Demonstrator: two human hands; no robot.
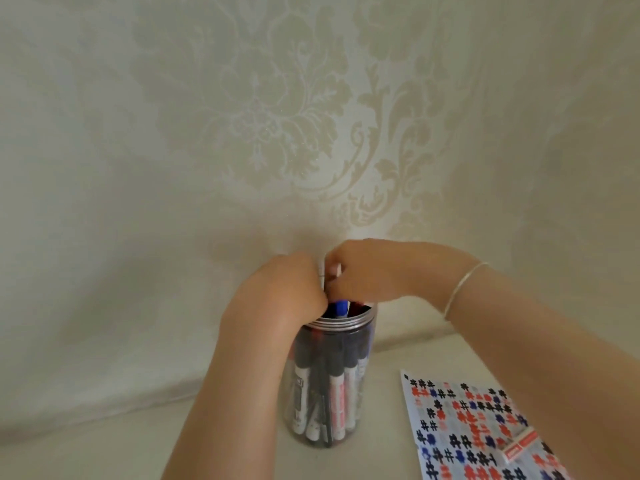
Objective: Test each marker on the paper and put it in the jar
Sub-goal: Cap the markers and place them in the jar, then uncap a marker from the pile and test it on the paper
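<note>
Blue-capped marker (341, 307) in jar (332, 386) below both curled hands, grips unclear

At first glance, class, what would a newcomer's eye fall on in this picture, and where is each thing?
Both hands, the left hand and the right hand, meet in the centre over the mouth of a clear jar packed with upright markers. To the lower right lies the paper, covered in black, red and blue test marks, with one more marker lying on it. Behind everything is pale, flower-patterned wallpaper.
</note>
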